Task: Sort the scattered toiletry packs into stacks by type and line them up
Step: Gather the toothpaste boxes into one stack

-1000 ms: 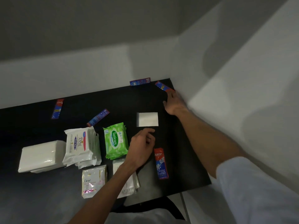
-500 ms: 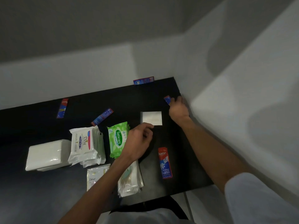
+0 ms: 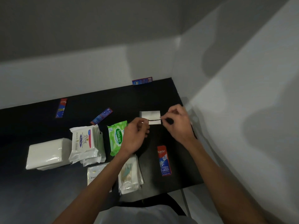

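Observation:
My right hand (image 3: 178,125) and my left hand (image 3: 135,138) each pinch one end of a thin toothpaste sachet (image 3: 154,121), seen edge-on and blurred. They hold it just above a small white pack (image 3: 150,114) on the black table (image 3: 178,178). Other toothpaste sachets lie scattered: one at the back wall (image 3: 142,81), one far left (image 3: 61,108), one mid-table (image 3: 101,116), one near the front right (image 3: 163,160). Green Sanicare wipes (image 3: 116,138), a Dove wipes stack (image 3: 84,143) and a white tissue pack (image 3: 47,153) sit in a row.
A Dove sachet (image 3: 93,174) and a cotton swab pack (image 3: 129,175) lie near the front edge, partly under my left forearm. White walls close the table at the back and right. The table's front edge runs just below the swab pack.
My right hand took the sachet from the back right corner and carried it toward me. My left hand rose to meet it and now pinches the other end.

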`<move>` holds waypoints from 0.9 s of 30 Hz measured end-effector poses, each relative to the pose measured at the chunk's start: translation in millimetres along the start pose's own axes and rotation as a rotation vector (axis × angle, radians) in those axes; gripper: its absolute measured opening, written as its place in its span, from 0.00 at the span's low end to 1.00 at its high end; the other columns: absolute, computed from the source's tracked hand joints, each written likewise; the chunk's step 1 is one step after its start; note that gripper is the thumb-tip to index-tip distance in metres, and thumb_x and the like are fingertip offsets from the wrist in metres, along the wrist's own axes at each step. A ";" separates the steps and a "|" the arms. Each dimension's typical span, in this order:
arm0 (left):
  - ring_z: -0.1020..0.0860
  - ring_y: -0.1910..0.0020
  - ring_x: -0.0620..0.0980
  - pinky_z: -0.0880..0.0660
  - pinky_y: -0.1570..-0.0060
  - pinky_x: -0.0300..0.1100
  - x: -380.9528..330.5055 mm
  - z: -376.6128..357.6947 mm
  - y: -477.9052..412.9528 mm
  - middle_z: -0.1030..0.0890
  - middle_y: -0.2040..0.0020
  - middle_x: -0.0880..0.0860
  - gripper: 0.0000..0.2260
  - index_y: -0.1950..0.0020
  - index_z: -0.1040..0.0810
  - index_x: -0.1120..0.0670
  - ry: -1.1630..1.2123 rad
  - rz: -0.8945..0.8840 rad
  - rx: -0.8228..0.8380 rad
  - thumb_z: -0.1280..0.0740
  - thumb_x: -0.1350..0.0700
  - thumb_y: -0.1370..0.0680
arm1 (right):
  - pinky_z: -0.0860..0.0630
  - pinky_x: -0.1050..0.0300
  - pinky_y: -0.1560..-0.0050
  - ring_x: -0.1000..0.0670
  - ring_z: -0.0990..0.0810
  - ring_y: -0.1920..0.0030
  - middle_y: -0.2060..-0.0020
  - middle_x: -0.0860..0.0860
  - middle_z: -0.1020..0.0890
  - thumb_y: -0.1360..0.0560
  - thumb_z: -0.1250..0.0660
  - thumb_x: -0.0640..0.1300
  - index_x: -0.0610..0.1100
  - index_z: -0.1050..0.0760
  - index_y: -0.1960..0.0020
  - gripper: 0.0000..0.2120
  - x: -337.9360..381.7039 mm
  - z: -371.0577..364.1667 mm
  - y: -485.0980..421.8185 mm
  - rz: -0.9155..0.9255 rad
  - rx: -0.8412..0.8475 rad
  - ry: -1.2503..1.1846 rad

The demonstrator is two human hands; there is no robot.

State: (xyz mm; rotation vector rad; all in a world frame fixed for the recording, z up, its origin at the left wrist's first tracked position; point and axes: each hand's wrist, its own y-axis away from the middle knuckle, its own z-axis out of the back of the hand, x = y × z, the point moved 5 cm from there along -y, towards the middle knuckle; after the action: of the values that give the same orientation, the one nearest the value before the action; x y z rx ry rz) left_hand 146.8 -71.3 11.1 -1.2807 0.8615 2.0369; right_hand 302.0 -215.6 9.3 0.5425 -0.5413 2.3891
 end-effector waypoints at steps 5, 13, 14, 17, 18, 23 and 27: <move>0.13 0.47 0.60 0.16 0.49 0.51 9.8 0.3 10.9 0.12 0.48 0.61 0.17 0.37 0.22 0.59 0.502 0.432 0.114 0.38 0.46 0.13 | 0.21 0.51 0.44 0.54 0.22 0.47 0.44 0.53 0.23 0.20 0.26 0.46 0.48 0.15 0.39 0.10 33.2 -0.1 52.3 0.118 -0.017 -0.209; 0.13 0.48 0.55 0.18 0.55 0.43 31.0 -4.2 29.9 0.13 0.46 0.62 0.19 0.35 0.22 0.58 0.400 0.435 0.355 0.23 0.64 0.24 | 0.28 0.53 0.44 0.49 0.24 0.44 0.47 0.54 0.18 0.20 0.29 0.51 0.51 0.14 0.42 0.10 30.7 -19.4 101.5 0.061 -0.147 -0.146; 0.13 0.49 0.55 0.17 0.55 0.43 31.4 -5.5 32.9 0.13 0.48 0.63 0.19 0.36 0.22 0.59 0.363 0.412 0.361 0.23 0.66 0.25 | 0.27 0.54 0.44 0.50 0.23 0.44 0.47 0.54 0.18 0.20 0.30 0.51 0.51 0.14 0.42 0.10 29.2 -23.3 102.4 0.027 -0.125 -0.186; 0.13 0.48 0.58 0.15 0.51 0.49 35.1 -8.3 35.6 0.14 0.50 0.64 0.17 0.41 0.22 0.61 0.229 0.311 0.334 0.22 0.66 0.26 | 0.21 0.58 0.41 0.57 0.19 0.43 0.43 0.55 0.17 0.20 0.29 0.44 0.48 0.15 0.40 0.10 28.1 -35.2 103.6 -0.124 -0.008 -0.357; 0.13 0.50 0.58 0.16 0.51 0.50 37.5 -8.6 35.7 0.14 0.52 0.64 0.16 0.42 0.22 0.61 0.162 0.263 0.316 0.21 0.66 0.26 | 0.20 0.60 0.40 0.59 0.19 0.43 0.42 0.55 0.17 0.20 0.29 0.40 0.48 0.16 0.40 0.10 28.4 -38.1 103.4 -0.167 0.036 -0.395; 0.13 0.62 0.49 0.16 0.57 0.46 61.4 -14.6 41.0 0.13 0.62 0.53 0.22 0.39 0.27 0.51 -0.197 0.066 0.308 0.21 0.62 0.26 | 0.19 0.59 0.42 0.58 0.18 0.46 0.44 0.53 0.14 0.19 0.30 0.38 0.48 0.16 0.39 0.11 33.2 -52.5 113.9 -0.202 0.225 -0.306; 0.16 0.67 0.45 0.19 0.65 0.44 71.3 -28.5 44.7 0.15 0.65 0.51 0.21 0.39 0.28 0.49 -0.388 -0.041 0.294 0.24 0.64 0.26 | 0.20 0.58 0.43 0.56 0.20 0.45 0.45 0.54 0.15 0.18 0.31 0.41 0.51 0.18 0.39 0.11 26.1 -54.2 126.0 -0.238 0.204 -0.210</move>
State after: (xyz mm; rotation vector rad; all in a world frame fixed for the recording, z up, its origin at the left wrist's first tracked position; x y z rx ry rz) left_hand 102.3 -111.9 -54.2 -0.7079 0.8967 1.9477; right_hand 188.3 -267.1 -53.3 0.9035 -0.3022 2.1844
